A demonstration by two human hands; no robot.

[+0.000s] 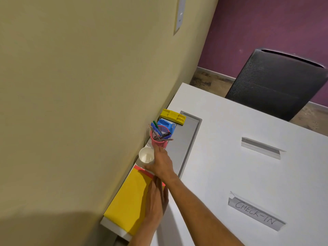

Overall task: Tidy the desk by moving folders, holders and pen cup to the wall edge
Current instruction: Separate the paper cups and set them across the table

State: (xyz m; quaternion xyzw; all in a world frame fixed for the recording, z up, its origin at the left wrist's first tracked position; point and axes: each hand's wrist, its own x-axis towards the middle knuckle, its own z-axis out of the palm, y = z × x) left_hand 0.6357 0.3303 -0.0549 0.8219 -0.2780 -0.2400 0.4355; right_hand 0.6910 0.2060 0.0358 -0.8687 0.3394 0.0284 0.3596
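Pink pen cup point(159, 141): against wall, 12 o'clock of white cup point(146, 155).
Right hand point(162, 165): wrapped around white cup.
Left hand point(156, 201): flat, open, on yellow folder point(126, 203) at 6 o'clock.
Worktop point(230, 166): white.

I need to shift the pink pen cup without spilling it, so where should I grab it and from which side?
Grip the pink pen cup low on its mesh wall, below the rim, coming from the open desk side. The wall blocks its far side, the white cup crowds its near side, and the pens fan out above the rim.
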